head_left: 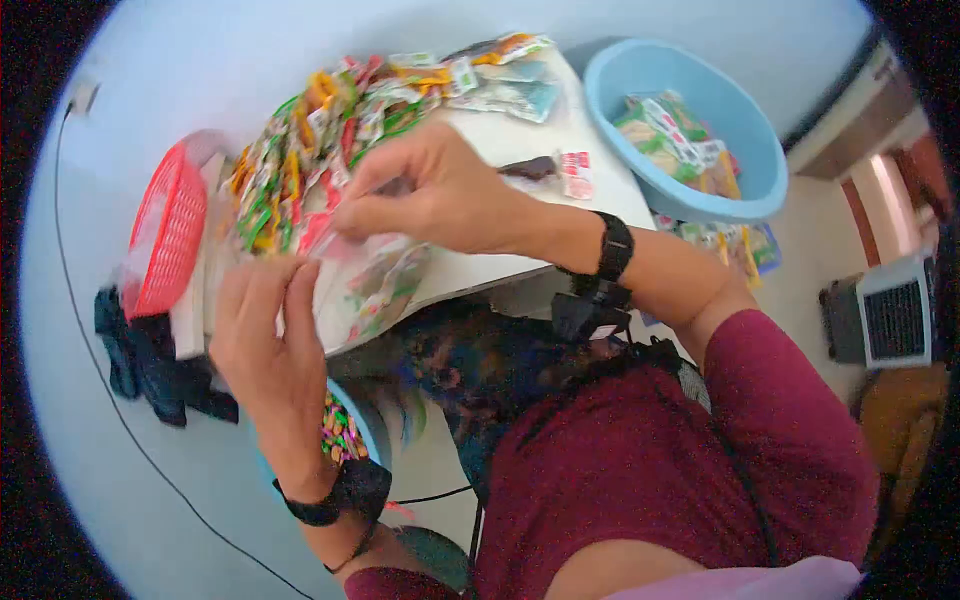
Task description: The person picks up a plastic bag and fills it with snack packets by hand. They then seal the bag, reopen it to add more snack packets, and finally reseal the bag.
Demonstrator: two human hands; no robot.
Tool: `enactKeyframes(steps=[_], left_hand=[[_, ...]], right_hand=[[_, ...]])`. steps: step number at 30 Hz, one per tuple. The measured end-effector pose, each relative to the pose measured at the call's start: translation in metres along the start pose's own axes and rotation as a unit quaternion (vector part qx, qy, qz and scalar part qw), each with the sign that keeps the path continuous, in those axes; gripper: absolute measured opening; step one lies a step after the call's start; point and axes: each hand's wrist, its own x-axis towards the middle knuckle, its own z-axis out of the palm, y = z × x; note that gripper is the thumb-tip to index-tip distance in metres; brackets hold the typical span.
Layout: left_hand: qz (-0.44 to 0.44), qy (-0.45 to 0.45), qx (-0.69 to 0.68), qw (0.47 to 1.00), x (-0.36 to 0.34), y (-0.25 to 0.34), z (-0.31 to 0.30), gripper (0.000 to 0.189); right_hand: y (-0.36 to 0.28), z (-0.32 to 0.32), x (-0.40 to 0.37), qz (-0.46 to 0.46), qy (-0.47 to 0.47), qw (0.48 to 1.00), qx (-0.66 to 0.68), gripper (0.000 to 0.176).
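Over the near edge of the white table, my left hand is closed in a pinch, thumb against fingers. My right hand is closed too, higher and further right, its thumb and fingertips together. Whatever either pinch holds is blurred and too small to name. Just beyond and below the fingers lies a clear packet with green and red print, near the table edge. A heap of colourful snack packets covers the table beyond my hands. To the right of my right hand rest a dark strip and a red-and-white label.
A red plastic basket stands at the table's left. At right, a light blue tub holds packets, with more packets below it. Under the table, a blue bucket contains small colourful pieces. A cable runs along the left wall.
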Motion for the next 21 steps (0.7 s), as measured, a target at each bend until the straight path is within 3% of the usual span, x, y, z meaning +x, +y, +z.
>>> enactKeyframes(steps=[5,11,16,18,21], left_hand=[[-0.082,-0.011,-0.068,0.994,-0.008,0.006,0.001,0.006],[-0.206,-0.092,-0.114,0.968,-0.006,-0.018,0.008,0.018],[-0.301,-0.184,-0.337,0.873,-0.021,-0.093,0.064,0.018],[-0.362,-0.224,-0.368,0.827,-0.028,-0.098,0.076,0.015],[-0.366,-0.239,-0.407,0.803,-0.036,-0.086,0.092,0.016]], right_hand=[[0.021,-0.012,-0.013,0.044,-0.071,0.994,0.066,0.023],[0.052,-0.020,-0.034,0.028,-0.108,0.991,-0.074,0.039],[0.041,-0.020,-0.042,0.062,-0.064,0.988,-0.123,0.069],[0.041,-0.018,-0.043,-0.011,-0.051,0.986,-0.156,0.076],[0.046,-0.017,-0.042,-0.133,-0.061,0.954,-0.263,0.076]])
